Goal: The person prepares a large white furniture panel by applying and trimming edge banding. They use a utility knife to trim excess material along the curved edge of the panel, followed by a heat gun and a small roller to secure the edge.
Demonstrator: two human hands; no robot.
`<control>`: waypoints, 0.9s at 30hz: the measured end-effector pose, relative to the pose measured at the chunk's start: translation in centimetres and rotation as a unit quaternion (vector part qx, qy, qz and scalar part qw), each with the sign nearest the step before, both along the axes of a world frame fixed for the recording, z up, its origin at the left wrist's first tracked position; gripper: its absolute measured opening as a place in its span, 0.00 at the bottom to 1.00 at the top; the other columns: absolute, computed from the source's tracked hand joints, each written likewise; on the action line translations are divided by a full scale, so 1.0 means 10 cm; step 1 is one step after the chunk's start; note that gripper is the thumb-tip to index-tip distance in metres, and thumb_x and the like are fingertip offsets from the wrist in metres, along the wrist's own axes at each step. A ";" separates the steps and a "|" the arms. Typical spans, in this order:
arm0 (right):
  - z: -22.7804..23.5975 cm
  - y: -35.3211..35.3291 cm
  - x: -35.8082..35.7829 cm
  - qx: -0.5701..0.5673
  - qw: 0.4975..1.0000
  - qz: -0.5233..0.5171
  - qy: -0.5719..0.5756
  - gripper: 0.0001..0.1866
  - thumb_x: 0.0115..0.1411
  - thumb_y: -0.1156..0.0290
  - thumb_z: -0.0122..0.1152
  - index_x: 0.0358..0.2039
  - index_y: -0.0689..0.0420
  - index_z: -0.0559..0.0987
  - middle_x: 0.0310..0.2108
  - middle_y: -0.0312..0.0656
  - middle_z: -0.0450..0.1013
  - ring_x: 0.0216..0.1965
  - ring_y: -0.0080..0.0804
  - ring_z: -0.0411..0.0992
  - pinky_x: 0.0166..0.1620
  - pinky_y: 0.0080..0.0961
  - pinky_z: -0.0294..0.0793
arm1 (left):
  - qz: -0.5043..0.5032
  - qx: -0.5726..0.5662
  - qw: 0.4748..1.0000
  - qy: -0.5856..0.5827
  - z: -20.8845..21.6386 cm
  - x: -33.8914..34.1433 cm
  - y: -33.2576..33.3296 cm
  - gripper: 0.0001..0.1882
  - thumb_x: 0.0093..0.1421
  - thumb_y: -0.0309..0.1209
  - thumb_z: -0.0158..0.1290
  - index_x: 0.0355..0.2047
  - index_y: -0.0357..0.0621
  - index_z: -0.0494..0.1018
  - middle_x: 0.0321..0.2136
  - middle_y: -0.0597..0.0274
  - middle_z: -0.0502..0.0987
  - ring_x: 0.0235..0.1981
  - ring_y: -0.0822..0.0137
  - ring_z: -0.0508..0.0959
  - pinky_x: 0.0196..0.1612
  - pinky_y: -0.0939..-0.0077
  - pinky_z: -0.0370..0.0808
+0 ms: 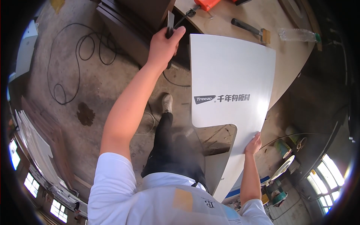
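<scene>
My left hand [167,45] is closed round the dark handle of a flat-bladed tool [170,20]. Its broad metal blade points up and away from me; I cannot tell whether it is a knife or a scraper. A large white board [230,75] with dark print and a cut-out notch lies partly on the workbench [290,62] and reaches back along my right side. On the board's right edge, near the narrow part beyond the notch, my right hand [254,144] grips it with the thumb on top. The left hand is beside the board's far left edge, apart from it.
A hammer-like tool [251,29], a clear plastic bottle [298,35] and an orange tool [207,3] are on the bench. Dark panels [123,30] stand at its left. Black cable [78,48] loops over the floor; stacked sheets [37,138] lean far left.
</scene>
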State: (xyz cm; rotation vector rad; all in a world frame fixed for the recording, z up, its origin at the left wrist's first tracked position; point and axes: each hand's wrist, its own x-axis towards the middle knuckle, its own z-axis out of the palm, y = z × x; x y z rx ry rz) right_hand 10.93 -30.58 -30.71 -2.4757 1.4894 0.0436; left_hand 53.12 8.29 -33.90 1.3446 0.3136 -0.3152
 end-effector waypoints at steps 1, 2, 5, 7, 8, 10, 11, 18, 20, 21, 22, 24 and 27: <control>0.00 0.00 -0.02 -0.003 1.000 0.002 -0.017 0.36 0.75 0.42 0.41 0.37 0.66 0.81 0.31 0.51 0.79 0.36 0.47 0.78 0.43 0.45 0.74 | -0.035 0.034 0.999 0.008 0.05 -0.08 0.06 0.20 0.66 0.45 0.65 0.28 0.44 0.73 0.17 0.73 0.68 0.17 0.81 0.65 0.22 0.78 0.61; -0.02 -0.01 -0.02 -0.006 0.999 0.004 -0.034 0.36 0.75 0.42 0.42 0.37 0.66 0.81 0.30 0.51 0.79 0.36 0.46 0.78 0.43 0.44 0.74 | -0.069 0.068 0.995 0.015 0.08 -0.15 0.13 0.21 0.67 0.46 0.64 0.28 0.43 0.72 0.16 0.73 0.68 0.17 0.81 0.64 0.21 0.77 0.60; 0.01 0.03 0.01 0.000 0.999 -0.005 -0.040 0.36 0.75 0.41 0.42 0.36 0.66 0.81 0.30 0.51 0.79 0.35 0.45 0.78 0.43 0.44 0.74 | -0.121 0.170 0.978 -0.015 -0.04 -0.40 0.39 0.24 0.64 0.50 0.65 0.36 0.38 0.74 0.23 0.67 0.73 0.24 0.74 0.71 0.30 0.73 0.69; 0.03 0.01 0.00 0.015 0.999 -0.017 -0.027 0.36 0.75 0.41 0.42 0.36 0.66 0.81 0.29 0.51 0.79 0.34 0.45 0.77 0.42 0.44 0.74 | -0.157 0.271 0.949 -0.039 0.04 -0.57 0.48 0.29 0.62 0.50 0.66 0.45 0.34 0.74 0.33 0.60 0.77 0.35 0.66 0.75 0.45 0.71 0.74; 0.03 0.00 0.01 0.028 0.999 -0.024 -0.016 0.36 0.75 0.41 0.43 0.36 0.66 0.81 0.29 0.51 0.79 0.33 0.45 0.77 0.42 0.45 0.74 | -0.160 0.273 0.948 -0.039 0.02 -0.65 0.53 0.29 0.62 0.50 0.66 0.45 0.34 0.74 0.33 0.60 0.77 0.35 0.66 0.75 0.45 0.71 0.74; 0.05 0.02 0.03 0.025 0.999 -0.024 -0.008 0.36 0.75 0.41 0.43 0.36 0.66 0.81 0.28 0.51 0.78 0.33 0.45 0.77 0.41 0.45 0.74 | -0.151 0.253 0.955 -0.039 -0.10 -0.80 0.61 0.29 0.64 0.48 0.64 0.49 0.34 0.71 0.35 0.62 0.77 0.37 0.64 0.75 0.48 0.72 0.74; 0.06 0.02 0.03 0.020 1.000 -0.021 0.001 0.36 0.75 0.41 0.43 0.35 0.66 0.81 0.28 0.50 0.78 0.32 0.45 0.77 0.40 0.45 0.74 | -0.153 0.254 0.954 -0.038 -0.13 -0.85 0.64 0.29 0.64 0.48 0.64 0.49 0.34 0.71 0.35 0.62 0.77 0.37 0.64 0.75 0.48 0.72 0.74; 0.02 -0.01 -0.02 0.015 1.000 -0.002 -0.017 0.39 0.76 0.39 0.39 0.39 0.66 0.83 0.25 0.48 0.76 0.30 0.43 0.74 0.40 0.42 0.72 | -0.188 0.024 0.975 0.116 0.14 -0.82 0.69 0.15 0.75 0.42 0.53 0.49 0.44 0.73 0.33 0.71 0.73 0.29 0.81 0.70 0.28 0.84 0.63; 0.01 -0.05 -0.05 0.016 1.000 0.000 0.003 0.39 0.76 0.39 0.39 0.40 0.66 0.83 0.26 0.49 0.77 0.30 0.44 0.75 0.40 0.41 0.73 | -0.176 -0.007 0.978 0.109 0.17 -0.81 0.63 0.14 0.76 0.42 0.50 0.48 0.44 0.74 0.33 0.72 0.73 0.27 0.80 0.70 0.27 0.83 0.63; 0.00 -0.05 -0.06 0.016 1.000 0.000 0.003 0.39 0.76 0.39 0.39 0.40 0.66 0.83 0.26 0.49 0.77 0.30 0.44 0.75 0.40 0.41 0.73 | -0.175 -0.029 0.979 0.105 0.17 -0.82 0.61 0.15 0.77 0.42 0.48 0.47 0.44 0.74 0.33 0.72 0.73 0.28 0.80 0.70 0.28 0.83 0.64; -0.02 -0.05 -0.06 0.009 1.000 0.001 -0.004 0.39 0.76 0.39 0.39 0.40 0.66 0.83 0.26 0.48 0.77 0.31 0.44 0.75 0.40 0.41 0.73 | -0.173 -0.052 0.979 0.100 0.17 -0.83 0.59 0.15 0.78 0.42 0.47 0.47 0.43 0.75 0.33 0.71 0.73 0.28 0.80 0.70 0.29 0.82 0.66; -0.02 -0.05 -0.06 0.003 1.000 0.002 -0.012 0.40 0.76 0.38 0.39 0.40 0.66 0.83 0.26 0.48 0.77 0.31 0.44 0.75 0.41 0.41 0.73 | -0.166 0.001 0.981 0.101 0.11 -0.83 0.50 0.15 0.79 0.39 0.46 0.48 0.42 0.75 0.33 0.70 0.74 0.29 0.80 0.71 0.31 0.82 0.68; -0.04 -0.06 -0.07 0.001 1.000 0.009 -0.010 0.40 0.75 0.38 0.39 0.40 0.66 0.83 0.27 0.48 0.77 0.32 0.45 0.76 0.41 0.41 0.73 | -0.137 0.066 0.987 0.052 0.10 -0.80 0.28 0.14 0.79 0.36 0.46 0.51 0.40 0.76 0.32 0.69 0.74 0.31 0.79 0.72 0.34 0.82 0.70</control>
